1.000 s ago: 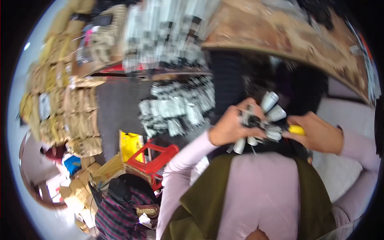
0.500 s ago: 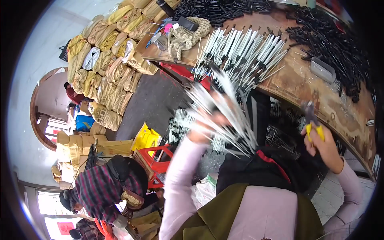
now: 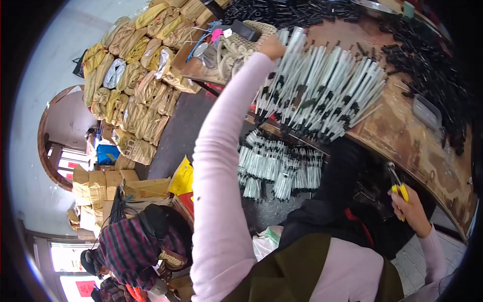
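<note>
At the far left end of the table my left hand (image 3: 272,48) is closed at a bundle of thin white rods (image 3: 294,43); its fingertips are partly hidden by the rods. This bundle stands at the left end of a dense row of white rods with black fittings (image 3: 327,80), fanned along the table edge. My right hand (image 3: 414,212) is wrapped round yellow-handled pliers (image 3: 400,191), held off the near table edge with the metal jaws pointing up and away from me.
Heaps of black parts (image 3: 417,65) lie on the wooden table (image 3: 397,136), beside a clear plastic tray (image 3: 426,111). A knotted rope (image 3: 232,56) sits at its left end. More rod bundles (image 3: 274,166) stand below. A co-worker in plaid (image 3: 128,241) bends at lower left, near stacked wrapped sacks (image 3: 133,80).
My left hand has swung forward from above my lap to the table's far left end, taking the white rod bundle with it. My right hand has shifted slightly lower, still holding the pliers.
</note>
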Demonstrator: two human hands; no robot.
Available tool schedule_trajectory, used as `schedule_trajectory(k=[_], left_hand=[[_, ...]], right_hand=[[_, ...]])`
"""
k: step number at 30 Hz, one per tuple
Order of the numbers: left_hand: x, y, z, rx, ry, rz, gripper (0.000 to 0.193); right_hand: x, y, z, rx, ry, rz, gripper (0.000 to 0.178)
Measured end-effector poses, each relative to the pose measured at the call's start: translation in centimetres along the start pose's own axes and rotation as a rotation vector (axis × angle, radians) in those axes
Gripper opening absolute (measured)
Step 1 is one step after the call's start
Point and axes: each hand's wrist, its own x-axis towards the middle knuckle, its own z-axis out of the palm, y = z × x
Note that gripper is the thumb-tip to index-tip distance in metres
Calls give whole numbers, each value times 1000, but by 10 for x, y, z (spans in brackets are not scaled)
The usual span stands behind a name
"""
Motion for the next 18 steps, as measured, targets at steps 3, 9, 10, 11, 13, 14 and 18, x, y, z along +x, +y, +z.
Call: schedule_trajectory(k=[3, 9, 10, 11, 13, 14, 18], left_hand=[[-17, 77, 0, -283, 147, 12, 75], [-18, 50, -51, -672, 399, -121, 45], [-15, 37, -61, -625, 471, -88, 39], [-17, 36, -62, -733, 371, -84, 38], [-26, -33, -74, -639, 476, -16, 44], [-39, -39, -79, -680, 434, -1, 43], [-91, -13, -88, -621, 376, -266, 34]], right_hand=[[-5, 11, -9, -62, 65, 84, 16], [8, 4, -5, 2, 82, -41, 35], [2, 2, -8, 26, 119, -58, 37], [2, 13, -15, 3, 229, -64, 37], [8, 14, -24, -294, 368, -160, 41], [6, 28, -41, -627, 521, -343, 43], [-2, 42, -77, -982, 788, -392, 45]])
